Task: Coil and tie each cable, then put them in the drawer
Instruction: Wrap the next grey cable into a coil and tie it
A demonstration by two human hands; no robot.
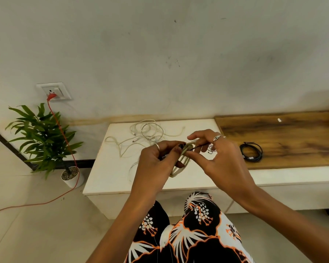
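A coiled cream cable (pixel 180 164) hangs in the air above the white cabinet top (pixel 106 173). My left hand (pixel 158 160) grips the coil's upper part. My right hand (pixel 218 158) pinches a thin black tie (pixel 198 147) that runs across the top of the coil. Several loose white cables (pixel 144 133) lie tangled at the back of the cabinet top. A black cable (pixel 252 151), coiled, rests on the wooden surface (pixel 292 133) to the right. No drawer front is plainly visible.
A potted plant (pixel 46 139) stands on the floor at the left. A red cord (pixel 65 141) runs from the wall socket (pixel 54 91) down across the floor. A small white piece (pixel 279 120) lies on the wood. My patterned clothing fills the bottom of the view.
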